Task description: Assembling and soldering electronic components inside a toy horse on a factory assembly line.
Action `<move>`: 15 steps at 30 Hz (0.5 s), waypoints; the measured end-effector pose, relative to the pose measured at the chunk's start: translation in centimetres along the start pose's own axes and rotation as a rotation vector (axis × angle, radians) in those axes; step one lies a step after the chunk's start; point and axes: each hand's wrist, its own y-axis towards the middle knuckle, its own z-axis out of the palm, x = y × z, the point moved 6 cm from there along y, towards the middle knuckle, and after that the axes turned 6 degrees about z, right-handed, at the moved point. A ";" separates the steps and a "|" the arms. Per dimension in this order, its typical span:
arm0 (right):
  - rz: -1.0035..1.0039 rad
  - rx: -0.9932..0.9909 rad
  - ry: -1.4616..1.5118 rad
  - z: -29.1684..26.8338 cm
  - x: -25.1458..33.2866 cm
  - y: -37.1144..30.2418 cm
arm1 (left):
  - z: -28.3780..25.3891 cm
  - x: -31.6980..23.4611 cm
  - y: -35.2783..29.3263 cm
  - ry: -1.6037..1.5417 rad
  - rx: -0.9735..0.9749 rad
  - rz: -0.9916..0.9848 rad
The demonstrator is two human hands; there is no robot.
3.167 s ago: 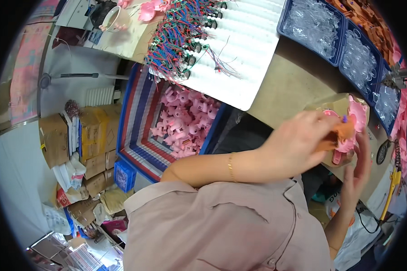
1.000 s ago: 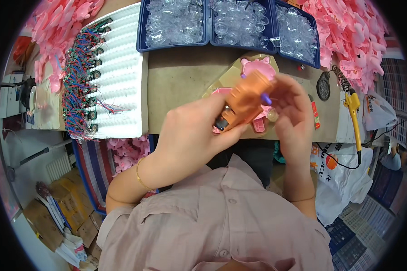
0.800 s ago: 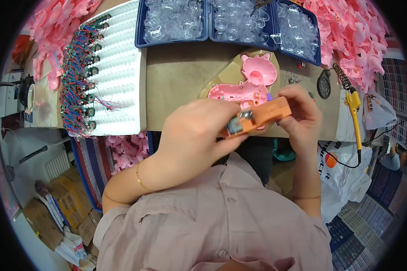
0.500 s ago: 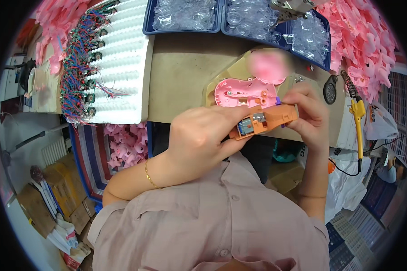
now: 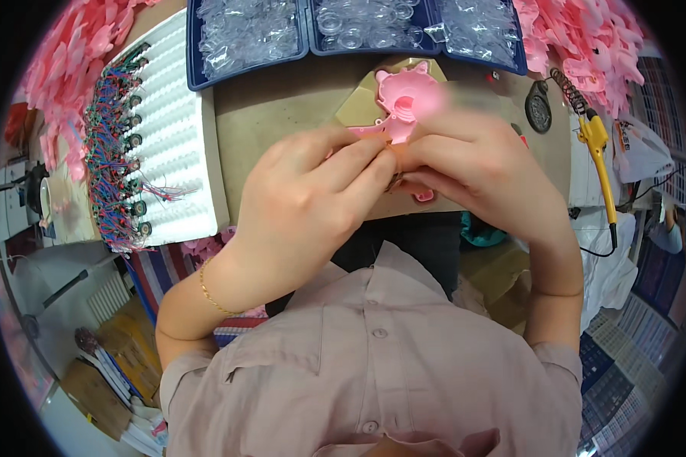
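Note:
My left hand (image 5: 305, 183) and my right hand (image 5: 484, 156) meet in front of me, both closed on a small orange plastic housing (image 5: 406, 158). Most of the housing is hidden behind my fingers. Just beyond and beneath them lies a pink plastic toy shell half (image 5: 406, 95), hollow side up, with a round socket and ear-like points at its far end. A yellowish block (image 5: 362, 103) supports the shell. A pink edge shows below my right fingertips; the middle of the shell is covered by my hands.
Blue bins (image 5: 310, 47) of clear plastic parts line the back. White corrugated foam (image 5: 183, 137) at left carries wired round components (image 5: 136, 141). Pink parts (image 5: 587, 38) are heaped at the back right. A yellow soldering iron (image 5: 596, 137) hangs at right, near a black round object (image 5: 539, 107).
My hands have moved closer together, onto the pink shell, with the orange housing now mostly covered by my fingers. The whole view has shifted. A metallic tool at the top has left it.

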 end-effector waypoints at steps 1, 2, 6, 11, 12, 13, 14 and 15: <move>0.005 -0.008 0.001 0.0 -0.3 0.0 | 0.0 0.2 0.3 -0.084 0.042 0.011; 0.007 0.029 0.074 0.4 -0.7 -0.1 | 0.2 0.3 0.5 -0.169 0.086 0.026; 0.257 0.152 0.546 1.8 -3.5 -0.5 | 1.0 1.0 0.6 -0.336 0.103 -0.019; 0.253 0.047 0.494 2.6 -3.2 -1.5 | 2.2 1.2 -0.2 -0.465 0.134 -0.173; 0.420 0.041 0.660 2.5 -3.8 -1.5 | 2.3 1.2 -0.2 -0.468 0.138 -0.174; 0.590 0.035 0.824 2.9 -4.3 -1.9 | 2.3 1.2 -0.3 -0.477 0.110 -0.216; 0.581 0.034 0.826 2.9 -4.0 -2.1 | 2.1 1.3 -0.2 -0.474 0.079 -0.256; 0.463 -0.025 0.689 2.5 -3.3 -2.2 | 2.0 1.0 -0.1 -0.466 0.080 -0.256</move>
